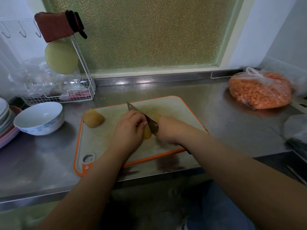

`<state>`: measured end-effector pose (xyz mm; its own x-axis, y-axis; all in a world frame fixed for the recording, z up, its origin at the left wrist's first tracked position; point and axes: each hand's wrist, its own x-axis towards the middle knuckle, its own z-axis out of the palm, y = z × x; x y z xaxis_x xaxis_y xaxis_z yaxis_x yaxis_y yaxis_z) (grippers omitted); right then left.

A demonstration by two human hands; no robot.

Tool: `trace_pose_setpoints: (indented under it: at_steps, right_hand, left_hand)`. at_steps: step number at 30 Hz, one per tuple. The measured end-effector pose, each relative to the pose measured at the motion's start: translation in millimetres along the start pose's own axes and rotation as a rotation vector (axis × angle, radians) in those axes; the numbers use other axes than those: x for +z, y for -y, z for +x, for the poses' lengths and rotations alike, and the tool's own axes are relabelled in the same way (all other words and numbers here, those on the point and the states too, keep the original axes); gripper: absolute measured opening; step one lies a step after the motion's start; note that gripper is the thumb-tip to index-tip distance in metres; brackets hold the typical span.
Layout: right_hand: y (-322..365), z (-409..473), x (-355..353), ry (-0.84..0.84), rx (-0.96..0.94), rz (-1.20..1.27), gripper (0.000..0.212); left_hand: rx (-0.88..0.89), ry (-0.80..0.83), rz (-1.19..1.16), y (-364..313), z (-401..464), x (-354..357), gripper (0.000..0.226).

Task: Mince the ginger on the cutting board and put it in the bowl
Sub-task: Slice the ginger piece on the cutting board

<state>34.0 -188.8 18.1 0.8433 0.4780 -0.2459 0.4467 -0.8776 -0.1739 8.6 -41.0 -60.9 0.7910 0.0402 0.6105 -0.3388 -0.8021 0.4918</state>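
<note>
Grip: right hand [167,130] wrapped round the knife [146,119] handle, handle mostly hidden; left hand [128,130] with fingertips curled onto the ginger piece [147,134] mid cutting board [106,138]. Keep fingertips tucked behind the blade; slice thin before mincing. Beyond: second ginger chunk [93,120] at board's left edge, bowl [39,118] alongside, empty.

No readable text, label, brand or number shows on anything in view

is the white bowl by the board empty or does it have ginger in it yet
Empty: the bowl stands upright left of the cutting board, and its visible white inside shows no ginger.
</note>
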Motion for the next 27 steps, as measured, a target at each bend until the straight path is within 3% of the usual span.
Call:
trace_pose_setpoints:
  at_steps: [9, 14, 27]
  right_hand:
    - [-12.0, -7.0, -5.4, -0.01, 0.035, 0.281, 0.026]
    - [-7.0, -12.8, -23.2, -0.069, 0.047, 0.235, 0.02]
    - [4.0, -15.1, -25.0, 0.012, 0.061, 0.062, 0.019]
  left_hand:
    - [-0.025, -0.042, 0.019, -1.3, -6.3, -3.4, 0.008]
    - [-0.01, -0.034, 0.016, 0.0, -5.1, -0.6, 0.006]
    - [-0.01, -0.008, -0.004, 0.3, -4.3, -0.8, 0.01]
